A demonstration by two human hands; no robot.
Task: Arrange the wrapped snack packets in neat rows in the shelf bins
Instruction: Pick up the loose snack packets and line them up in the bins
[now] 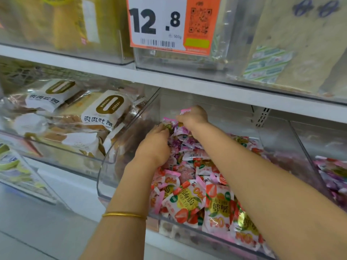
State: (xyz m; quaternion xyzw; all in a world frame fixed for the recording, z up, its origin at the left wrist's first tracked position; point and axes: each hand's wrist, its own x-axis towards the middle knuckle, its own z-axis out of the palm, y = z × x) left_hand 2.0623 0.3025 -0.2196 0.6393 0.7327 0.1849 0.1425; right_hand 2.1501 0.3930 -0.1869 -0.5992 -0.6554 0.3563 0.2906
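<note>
L hand (pixel 154 145); R hand (pixel 194 117); both curled

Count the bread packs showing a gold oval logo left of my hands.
2. One bread pack lies at the back left of the bin; the other bread pack sits right of it, nearer the left hand. Packs underneath may hide more logos.
</note>
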